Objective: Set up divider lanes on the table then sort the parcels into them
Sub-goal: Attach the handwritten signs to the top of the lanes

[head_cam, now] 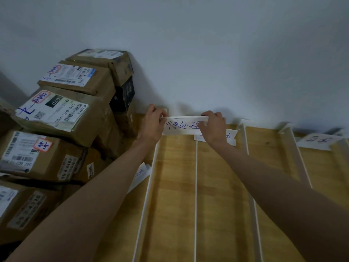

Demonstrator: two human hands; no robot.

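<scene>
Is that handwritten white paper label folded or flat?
Folded: the white paper label has a creased top edge, pinched by left hand and right hand.

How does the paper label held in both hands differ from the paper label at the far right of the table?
The held label, pinched at its ends by the left hand and right hand, is lifted near the wall; the far-right label rests untouched on the table. The held label's writing reads upright to the camera; the far-right label's appears upside down. Both are white paper with blue handwriting.
</scene>
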